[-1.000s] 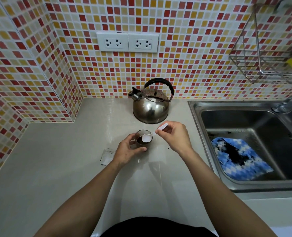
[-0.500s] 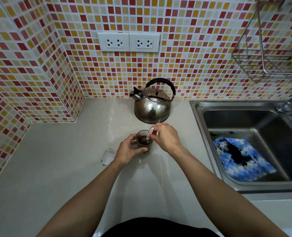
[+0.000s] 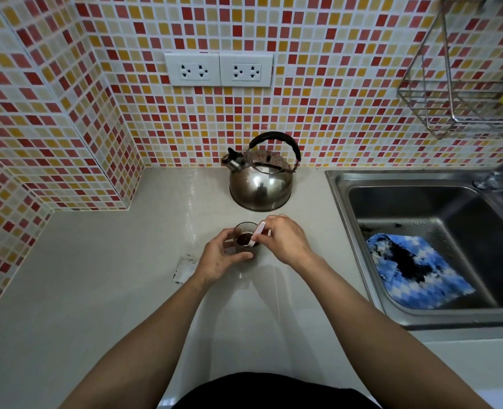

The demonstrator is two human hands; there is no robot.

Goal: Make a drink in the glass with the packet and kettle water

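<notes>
One glass [image 3: 246, 240] of dark brown liquid stands mid-bench, in front of one steel whistling kettle [image 3: 260, 180] at the back edge. The left hand [image 3: 219, 259] wraps the glass; the right hand [image 3: 285, 239] pinches one white spoon [image 3: 257, 233] dipped in it. One torn packet [image 3: 184, 268] lies just left.
</notes>
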